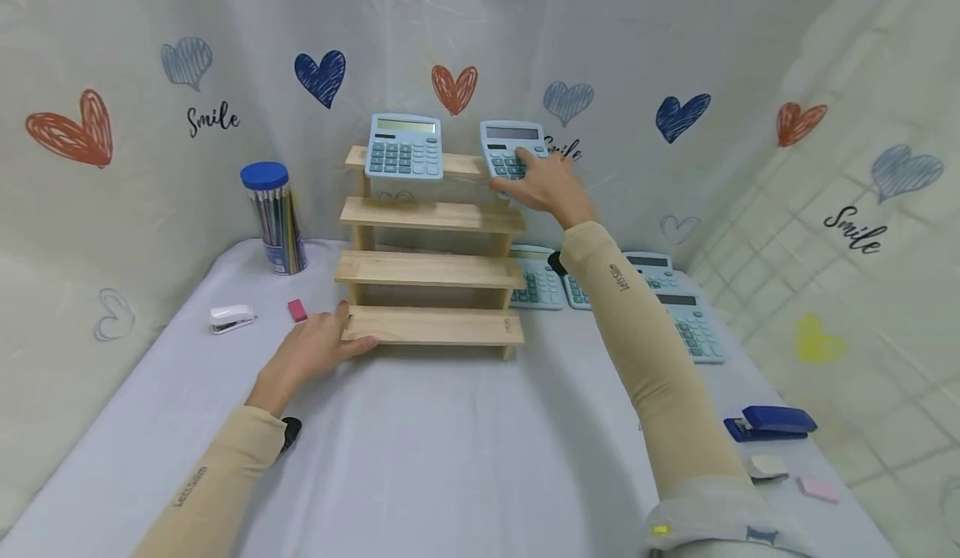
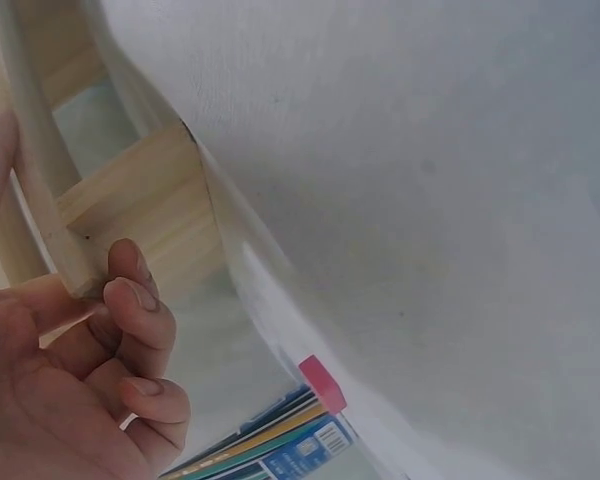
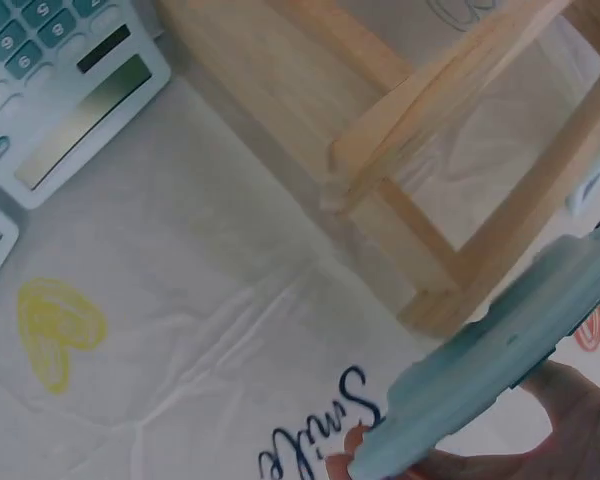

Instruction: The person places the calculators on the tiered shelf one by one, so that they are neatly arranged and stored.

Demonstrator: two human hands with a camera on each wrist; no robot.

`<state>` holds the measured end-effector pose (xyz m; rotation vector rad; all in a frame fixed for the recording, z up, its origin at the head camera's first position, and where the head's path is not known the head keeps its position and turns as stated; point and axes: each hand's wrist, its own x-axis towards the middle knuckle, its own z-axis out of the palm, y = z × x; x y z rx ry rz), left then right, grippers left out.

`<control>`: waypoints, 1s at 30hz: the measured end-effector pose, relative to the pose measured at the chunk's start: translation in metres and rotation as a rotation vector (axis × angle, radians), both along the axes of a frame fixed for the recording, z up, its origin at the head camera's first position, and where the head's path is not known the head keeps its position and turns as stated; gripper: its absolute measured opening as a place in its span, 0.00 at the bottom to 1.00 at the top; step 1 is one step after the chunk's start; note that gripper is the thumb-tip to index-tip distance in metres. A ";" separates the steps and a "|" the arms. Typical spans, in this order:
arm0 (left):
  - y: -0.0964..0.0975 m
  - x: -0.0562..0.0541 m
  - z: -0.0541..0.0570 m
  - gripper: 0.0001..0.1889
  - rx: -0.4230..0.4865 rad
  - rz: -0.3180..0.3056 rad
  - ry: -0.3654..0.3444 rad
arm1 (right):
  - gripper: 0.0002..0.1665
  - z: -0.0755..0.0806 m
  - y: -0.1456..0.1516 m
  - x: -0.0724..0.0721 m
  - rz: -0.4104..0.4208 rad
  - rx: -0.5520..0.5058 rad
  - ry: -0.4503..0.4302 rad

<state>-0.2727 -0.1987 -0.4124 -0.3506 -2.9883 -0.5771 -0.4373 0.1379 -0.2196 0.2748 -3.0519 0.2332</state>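
Observation:
A four-step wooden shelf rack [image 1: 431, 270] stands on the white-covered table. My left hand [image 1: 311, 348] grips the left end of its lowest board, thumb along the front and fingers curled by the end, as the left wrist view also shows. Up at the right end of the top board, my right hand [image 1: 551, 189] holds a light blue calculator [image 1: 512, 134], thumb over the keys. In the right wrist view this calculator [image 3: 500, 345] appears edge-on, tilted, close to the rack's top. Another light blue calculator [image 1: 405, 148] leans upright on the top board's left side.
More calculators [image 1: 688, 326] lie right of the rack, partly behind my right arm. At the left are a blue-lidded tub of pencils [image 1: 276, 220], a white stapler [image 1: 232, 318] and a red eraser [image 1: 297, 310]. A blue stapler [image 1: 771, 423] and pink eraser [image 1: 818, 490] sit near the right edge.

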 end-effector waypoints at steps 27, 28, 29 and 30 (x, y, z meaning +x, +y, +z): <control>0.002 0.002 -0.002 0.45 -0.028 0.022 0.009 | 0.51 -0.008 -0.057 -0.020 0.065 0.050 -0.004; 0.002 0.001 -0.002 0.45 -0.027 0.022 0.015 | 0.51 -0.008 -0.056 -0.021 0.071 0.041 0.004; 0.002 0.001 -0.002 0.45 -0.027 0.023 0.022 | 0.51 -0.007 -0.055 -0.020 0.071 0.028 0.010; 0.002 0.000 -0.002 0.45 -0.028 0.025 0.027 | 0.50 -0.007 -0.054 -0.020 0.069 0.010 0.015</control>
